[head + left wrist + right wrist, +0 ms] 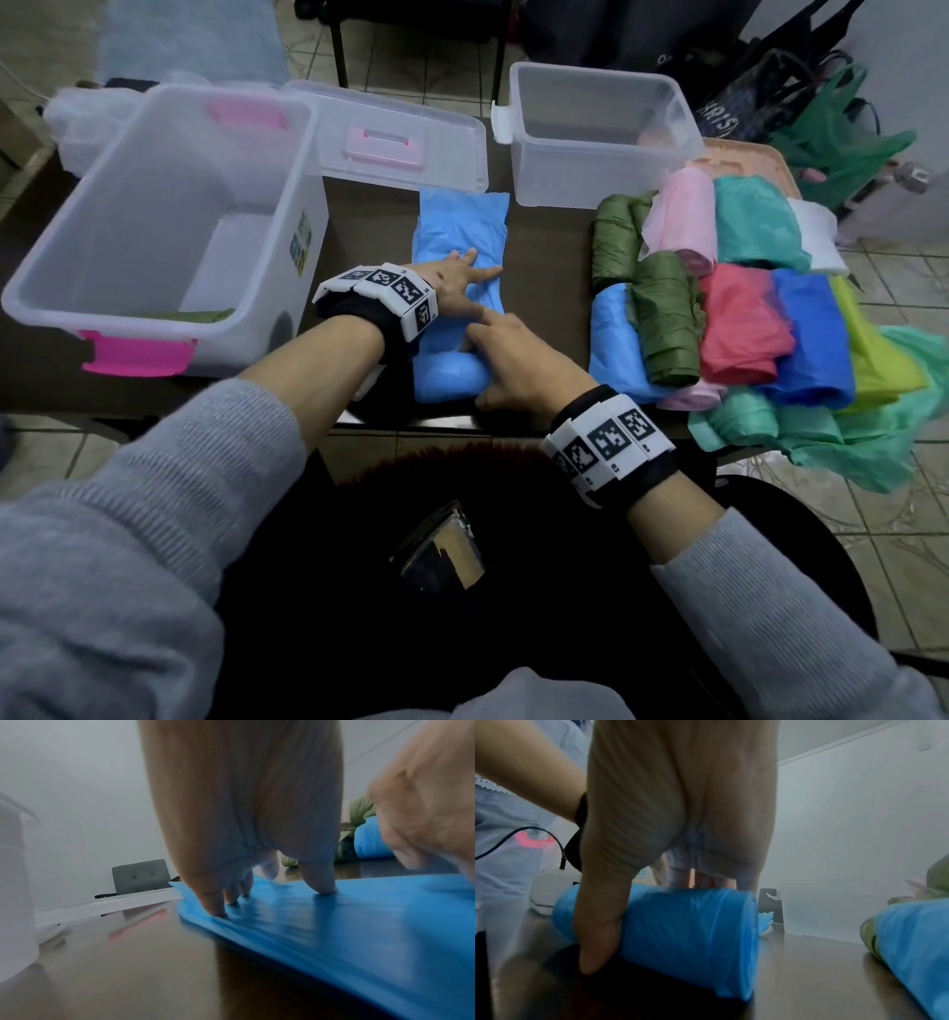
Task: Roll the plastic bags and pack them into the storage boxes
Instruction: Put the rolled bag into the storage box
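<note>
1. Right hand [518,360] grip: your thumb lies along the near face of the rolled end of the light blue bag [457,288], and your fingers reach over its top. You are curled round the roll, at the worktop [369,216] edge nearest you.
2. Left hand [452,280] grip: fingers straight and spread, tips pressed on the flat, unrolled part of the bag just beyond the roll. The left wrist view shows the fingertips [322,884] denting the film.
3. Handling, as a judgement: the film is thin, light, soft and slippery. It will hold no shape alone, and the roll will likely spring loose if the right grip relaxes.
4. Take hold across the full width of the roll, not at one end, or the layers may telescope sideways.
5. Keep the flat part taut ahead of the roll; trapped air would make it bulky.
6. To the right of your right grip lies a pile of rolled bags [739,318] in several colours, near but apart from the roll.
7. To the left of your left grip stands the large storage box [72,288], open, with something green at the bottom.
8. Beyond both grips stands the small storage box [606,164], open; what it contains cannot be told. A lid [390,139] lies beside it.
</note>
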The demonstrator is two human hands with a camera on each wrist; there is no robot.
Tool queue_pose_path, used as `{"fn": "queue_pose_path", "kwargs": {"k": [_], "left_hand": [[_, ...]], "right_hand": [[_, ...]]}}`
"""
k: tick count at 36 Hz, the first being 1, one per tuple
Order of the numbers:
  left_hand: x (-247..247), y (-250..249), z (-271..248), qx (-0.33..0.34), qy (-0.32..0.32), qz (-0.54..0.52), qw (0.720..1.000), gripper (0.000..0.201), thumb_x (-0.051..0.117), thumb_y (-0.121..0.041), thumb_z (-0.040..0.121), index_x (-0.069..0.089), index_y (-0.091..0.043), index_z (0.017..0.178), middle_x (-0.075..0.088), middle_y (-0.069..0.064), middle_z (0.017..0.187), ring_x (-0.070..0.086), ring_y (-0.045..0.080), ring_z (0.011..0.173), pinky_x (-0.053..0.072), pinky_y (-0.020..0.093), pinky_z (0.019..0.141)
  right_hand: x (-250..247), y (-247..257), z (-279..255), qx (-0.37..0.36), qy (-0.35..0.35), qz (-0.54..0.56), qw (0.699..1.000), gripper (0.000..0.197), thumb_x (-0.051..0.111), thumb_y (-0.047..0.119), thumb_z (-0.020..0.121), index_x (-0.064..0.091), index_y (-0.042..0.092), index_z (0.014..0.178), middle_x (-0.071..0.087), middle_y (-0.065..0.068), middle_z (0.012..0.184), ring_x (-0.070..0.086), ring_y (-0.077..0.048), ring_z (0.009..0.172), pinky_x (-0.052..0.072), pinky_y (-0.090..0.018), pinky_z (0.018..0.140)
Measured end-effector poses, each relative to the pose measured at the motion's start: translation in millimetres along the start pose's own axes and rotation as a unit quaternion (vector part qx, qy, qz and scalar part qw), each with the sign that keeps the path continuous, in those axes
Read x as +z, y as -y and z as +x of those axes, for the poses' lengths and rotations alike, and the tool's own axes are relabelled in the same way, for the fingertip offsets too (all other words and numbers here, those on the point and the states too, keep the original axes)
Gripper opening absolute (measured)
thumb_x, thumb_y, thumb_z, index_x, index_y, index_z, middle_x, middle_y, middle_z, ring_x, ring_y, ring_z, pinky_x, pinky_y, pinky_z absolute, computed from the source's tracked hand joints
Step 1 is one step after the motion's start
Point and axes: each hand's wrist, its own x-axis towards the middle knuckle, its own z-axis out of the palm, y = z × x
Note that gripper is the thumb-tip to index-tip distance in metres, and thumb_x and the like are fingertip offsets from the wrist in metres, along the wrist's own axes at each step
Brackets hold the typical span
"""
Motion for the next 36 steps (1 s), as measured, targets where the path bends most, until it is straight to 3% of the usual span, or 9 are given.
{"fn": "queue_pose_path", "kwargs": {"k": [4,7,11,15,19,23,27,30,36], "left_hand": [[-0.5,1.0,0.3,0.004,-0.015,-0.015,1.000,0.081,0.054,-0.038,0.093,-0.001,-0.029,0.151,-0.003,0.006,0.160,-0.001,0.022,0.147,0.010,0.045,0.118],[-4.4,1.5,-1.3,-0.002,-0.017,-0.025,1.000,0.083,0.057,-0.037,0.091,0.001,-0.028,0.152,0.002,0.005,0.160,0.005,0.022,0.147,0.012,0.043,0.118],[-9.3,-0.4,-8.7,-0.004,-0.064,-0.057,0.996,0.068,0.054,-0.041,0.093,0.022,-0.023,0.150,0.022,0.003,0.156,0.022,0.023,0.143,0.021,0.038,0.114],[-13.1,-11.3,-20.3,0.016,-0.125,-0.078,0.989,0.050,0.056,-0.029,0.093,0.043,-0.016,0.140,0.031,0.010,0.150,0.030,0.025,0.138,0.024,0.037,0.110],[-17.6,-19.7,-34.4,-0.011,-0.173,-0.132,0.976,0.022,0.056,-0.019,0.093,0.065,-0.012,0.112,0.062,0.009,0.115,0.057,0.022,0.104,0.045,0.035,0.093],[-20.2,-22.5,-48.1,-0.056,-0.094,-0.129,0.986,0.016,0.057,-0.014,0.091,0.067,-0.006,0.100,0.068,0.005,0.083,0.065,0.016,0.075,0.053,0.030,0.077],[-23.8,-19.6,-57.5,-0.063,-0.041,-0.095,0.993,0.018,0.064,-0.016,0.086,0.070,-0.013,0.104,0.068,0.000,0.082,0.063,0.014,0.079,0.050,0.028,0.080],[-23.4,-15.7,-62.0,-0.048,-0.021,-0.072,0.996,0.031,0.070,-0.023,0.082,0.067,-0.021,0.113,0.068,0.000,0.108,0.060,0.017,0.098,0.049,0.032,0.091],[-8.7,-11.2,-63.7,-0.037,-0.031,-0.093,0.995,0.065,0.082,-0.033,0.069,0.058,-0.017,0.127,0.062,0.001,0.121,0.057,0.019,0.109,0.047,0.030,0.092]], "right_hand": [[-0.8,-6.7,-1.4,0.013,-0.024,0.010,1.000,0.056,0.071,0.021,0.071,0.050,0.017,0.123,0.053,-0.003,0.117,0.050,-0.024,0.110,0.039,-0.037,0.090],[-1.3,-11.6,-1.5,0.029,-0.021,0.107,0.994,0.059,0.080,0.018,0.063,0.046,0.013,0.112,0.057,-0.002,0.103,0.056,-0.025,0.098,0.046,-0.039,0.086],[-5.9,-17.9,2.4,0.030,-0.002,0.126,0.992,0.051,0.085,0.024,0.061,0.054,0.013,0.101,0.062,-0.003,0.101,0.057,-0.020,0.095,0.047,-0.034,0.084],[-11.3,-23.5,5.6,0.027,0.006,0.130,0.991,0.046,0.084,0.031,0.066,0.060,0.015,0.102,0.058,0.004,0.097,0.051,-0.014,0.094,0.039,-0.024,0.078],[-18.8,-27.3,10.4,0.024,0.026,0.109,0.993,0.050,0.078,0.037,0.074,0.062,0.016,0.117,0.049,0.004,0.097,0.045,-0.011,0.094,0.030,-0.019,0.077],[-20.9,-31.9,15.3,0.044,0.033,0.126,0.991,0.062,0.075,0.039,0.076,0.051,0.017,0.129,0.056,-0.004,0.115,0.052,-0.016,0.107,0.035,-0.020,0.085],[-22.1,-33.4,19.9,0.064,0.024,0.122,0.990,0.049,0.072,0.039,0.079,0.051,0.012,0.115,0.052,0.002,0.105,0.050,-0.016,0.097,0.034,-0.022,0.077],[-22.5,-34.6,22.3,0.059,0.024,0.104,0.993,0.043,0.065,0.042,0.084,0.055,0.012,0.113,0.056,-0.002,0.110,0.049,-0.014,0.097,0.032,-0.022,0.076],[-21.7,-32.1,24.8,0.079,0.012,0.036,0.996,0.045,0.048,0.046,0.094,0.056,0.018,0.128,0.044,-0.013,0.127,0.031,-0.029,0.125,0.028,-0.040,0.107]]}}
